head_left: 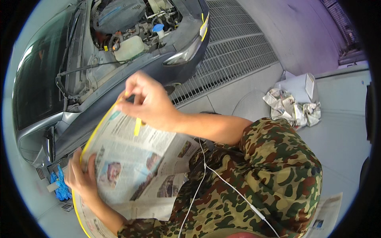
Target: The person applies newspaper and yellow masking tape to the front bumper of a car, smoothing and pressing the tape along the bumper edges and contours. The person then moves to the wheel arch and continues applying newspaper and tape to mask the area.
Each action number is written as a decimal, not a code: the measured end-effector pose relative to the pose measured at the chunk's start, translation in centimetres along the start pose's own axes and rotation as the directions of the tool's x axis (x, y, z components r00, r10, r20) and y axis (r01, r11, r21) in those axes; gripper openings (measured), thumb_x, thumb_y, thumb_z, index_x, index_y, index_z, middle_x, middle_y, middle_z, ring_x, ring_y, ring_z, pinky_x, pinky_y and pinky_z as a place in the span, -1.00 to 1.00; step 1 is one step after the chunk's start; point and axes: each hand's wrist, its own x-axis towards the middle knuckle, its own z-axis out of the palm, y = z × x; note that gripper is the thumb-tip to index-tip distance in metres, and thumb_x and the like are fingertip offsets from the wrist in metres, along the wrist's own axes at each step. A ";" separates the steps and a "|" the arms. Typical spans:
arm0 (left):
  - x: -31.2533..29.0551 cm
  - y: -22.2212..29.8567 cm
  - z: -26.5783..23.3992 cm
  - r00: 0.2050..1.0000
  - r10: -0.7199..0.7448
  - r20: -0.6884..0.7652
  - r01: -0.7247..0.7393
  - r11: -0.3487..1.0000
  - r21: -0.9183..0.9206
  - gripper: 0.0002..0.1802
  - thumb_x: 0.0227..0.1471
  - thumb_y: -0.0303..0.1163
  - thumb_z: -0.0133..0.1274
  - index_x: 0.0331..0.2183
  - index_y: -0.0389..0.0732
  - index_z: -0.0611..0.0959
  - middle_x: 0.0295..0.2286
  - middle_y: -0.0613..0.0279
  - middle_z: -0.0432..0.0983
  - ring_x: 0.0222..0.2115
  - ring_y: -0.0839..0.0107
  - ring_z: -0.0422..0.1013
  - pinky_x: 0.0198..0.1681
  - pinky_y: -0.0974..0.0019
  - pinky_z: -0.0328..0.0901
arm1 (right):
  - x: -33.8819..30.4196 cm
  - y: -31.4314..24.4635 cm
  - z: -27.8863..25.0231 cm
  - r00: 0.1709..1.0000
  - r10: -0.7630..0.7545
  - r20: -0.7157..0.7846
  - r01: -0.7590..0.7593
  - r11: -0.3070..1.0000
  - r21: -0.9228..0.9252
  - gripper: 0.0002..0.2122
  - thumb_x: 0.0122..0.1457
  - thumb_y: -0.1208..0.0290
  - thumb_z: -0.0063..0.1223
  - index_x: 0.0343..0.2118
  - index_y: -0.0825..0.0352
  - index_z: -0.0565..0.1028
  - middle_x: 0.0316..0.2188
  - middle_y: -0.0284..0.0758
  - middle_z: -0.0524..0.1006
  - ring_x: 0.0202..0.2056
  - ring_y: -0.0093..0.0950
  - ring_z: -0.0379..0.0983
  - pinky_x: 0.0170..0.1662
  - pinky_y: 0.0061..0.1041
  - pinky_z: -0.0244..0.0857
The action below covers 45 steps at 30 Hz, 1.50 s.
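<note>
A sheet of newspaper (131, 158) spreads in front of me, with yellow masking tape (92, 137) running along its far left edge. My left hand (82, 174) grips that edge, thumb on the printed face and fingers behind. At the upper corner my right hand (149, 104) is pinched on the end of the masking tape; motion slightly smears its fingers. A short strip of yellow tape (137, 127) hangs just below the right hand. Behind the paper stands a dark car (115, 89), its engine bay (131, 35) exposed.
Yellow tape (204, 27) also marks the car's front edge beside the headlight (184, 53). Floor grating (238, 47) runs past the car. Crumpled newspaper (291, 107) lies by a white bin (301, 87) at right. Something crumpled and blue (61, 184) sits at lower left.
</note>
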 end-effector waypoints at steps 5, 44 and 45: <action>2.6 -0.8 4.1 0.999 0.037 -0.035 -0.040 0.995 -0.090 -0.47 -0.05 -0.31 0.52 -0.07 -0.29 0.69 -0.40 0.04 0.63 -0.49 0.03 0.53 -0.40 0.13 0.40 | 0.7 0.2 -2.3 0.973 -0.140 -0.185 0.115 0.984 -0.139 -0.64 0.21 0.58 0.37 -0.07 0.32 0.36 -0.26 -0.28 0.67 -0.53 -0.77 0.45 -0.50 -0.70 0.31; -11.8 -1.7 28.8 0.797 -0.542 0.267 0.604 0.714 -0.354 -0.81 0.23 -0.39 0.27 -0.26 -0.34 0.77 -0.39 -0.04 0.71 -0.39 0.13 0.63 -0.21 0.15 0.46 | -3.5 -3.4 -26.8 0.830 -0.409 -0.379 0.099 0.778 -0.621 -0.80 0.29 0.53 0.31 -0.04 0.29 0.70 -0.50 -0.57 0.50 -0.52 -0.84 0.32 -0.45 -0.72 0.24; -11.8 -2.2 28.6 0.803 -0.525 0.280 0.595 0.728 -0.341 -0.81 0.23 -0.38 0.27 -0.27 -0.35 0.76 -0.40 -0.04 0.71 -0.39 0.12 0.63 -0.21 0.16 0.46 | -4.3 -2.8 -28.1 0.830 -0.279 -0.483 -0.029 0.844 -0.536 -0.80 0.32 0.50 0.29 -0.02 0.27 0.70 -0.48 -0.50 0.57 -0.54 -0.81 0.35 -0.50 -0.69 0.21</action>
